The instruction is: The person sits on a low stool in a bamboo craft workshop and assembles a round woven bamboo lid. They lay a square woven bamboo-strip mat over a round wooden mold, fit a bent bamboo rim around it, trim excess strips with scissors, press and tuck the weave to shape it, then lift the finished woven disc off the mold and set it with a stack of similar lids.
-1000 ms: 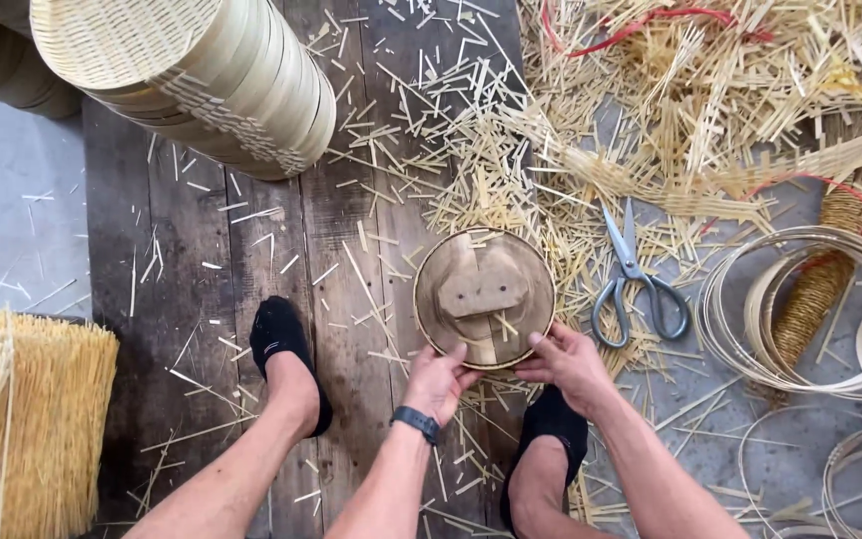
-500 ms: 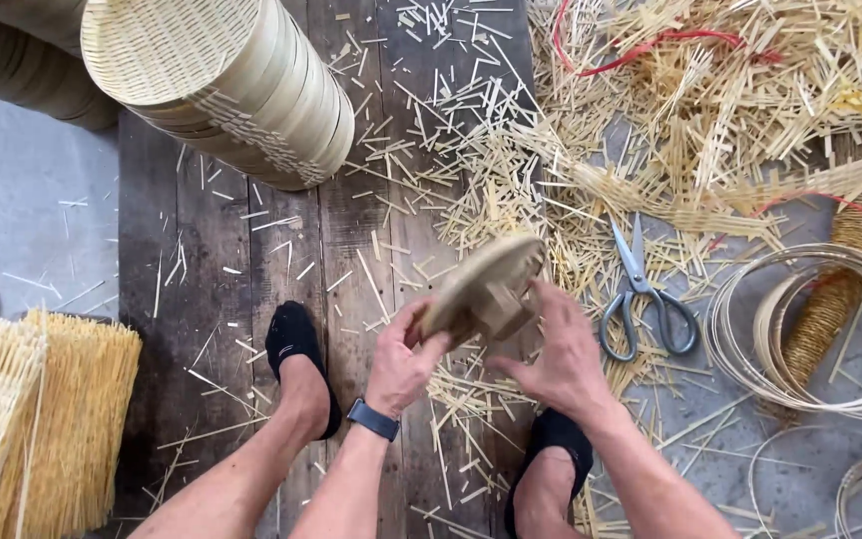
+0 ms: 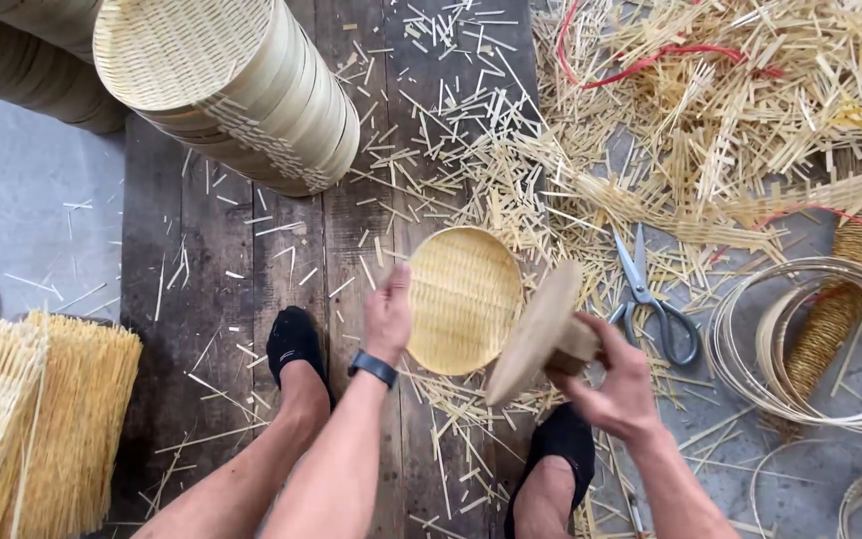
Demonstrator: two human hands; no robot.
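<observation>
- Left hand (image 3: pixel 388 319) is resting flat against the left rim of the round pale woven bamboo tray (image 3: pixel 463 299), fingers extended, steadying rather than clenching.
- Right hand (image 3: pixel 611 384) is grasping the round wooden mould disc (image 3: pixel 536 332) by its back block, fingers clenched.
- Disc is tilting edge-up, just right of the tray, overlapping its rim.
- Grey-handled scissors (image 3: pixel 650 299) are lying further right on the dark plank floor (image 3: pixel 231 289).

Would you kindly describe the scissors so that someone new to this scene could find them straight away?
Start at the big heap of cut bamboo strips at upper right, then drop to its lower edge, where grey floor shows beside the coiled bamboo hoops. The scissors lie there, just beyond the right hand holding a wooden disc. They are the only metal thing among pale straw-coloured pieces.
</observation>
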